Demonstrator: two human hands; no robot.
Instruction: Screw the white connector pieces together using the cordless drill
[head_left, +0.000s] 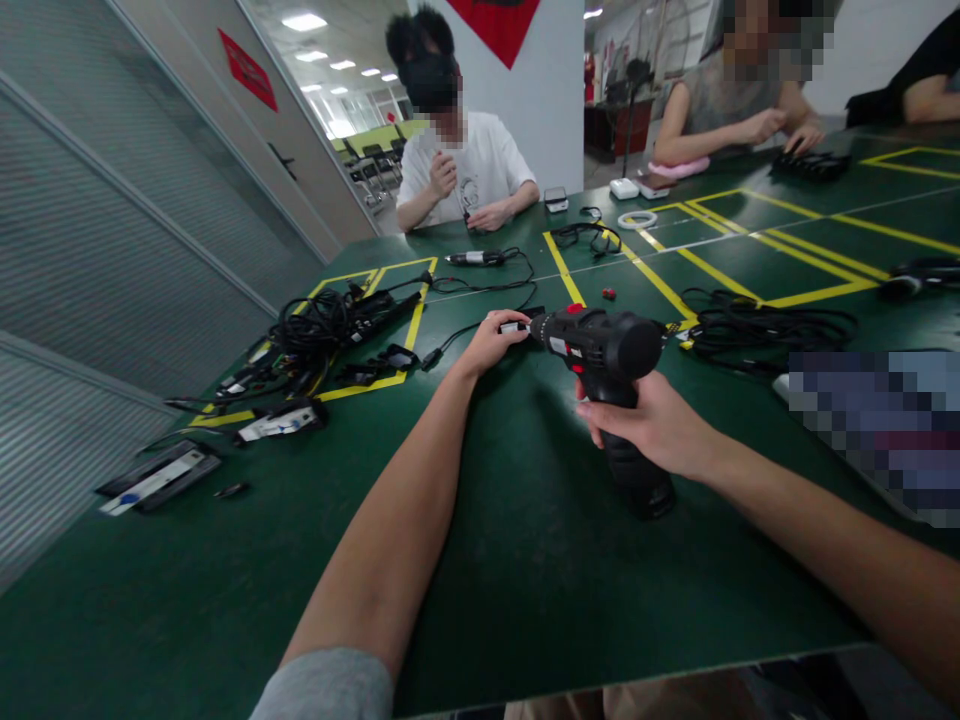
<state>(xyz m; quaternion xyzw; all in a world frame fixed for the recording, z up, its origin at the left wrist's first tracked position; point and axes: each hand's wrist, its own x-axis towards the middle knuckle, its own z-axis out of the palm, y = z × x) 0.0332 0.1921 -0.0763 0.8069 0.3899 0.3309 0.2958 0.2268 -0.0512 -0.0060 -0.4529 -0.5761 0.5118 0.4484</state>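
My right hand (652, 420) is closed round the handle of a black and red cordless drill (600, 340). The drill points left, and its tip meets or nearly meets a small black part with a pale label (513, 327). Fingers of my left hand (491, 342) are closed over that part, holding it down on the green table (510, 560). My fingers and the drill's nose hide much of the part, so its exact kind cannot be made out. A thin black cable (450, 343) lies just left of my left hand.
Tangled black cables and parts (322, 325) lie at the left inside yellow tape. Opened black casings (161, 475) sit nearer. A cable coil (765, 325) and a blurred-out device (877, 430) lie right. Beyond is an electric screwdriver (476, 258). People sit across the table.
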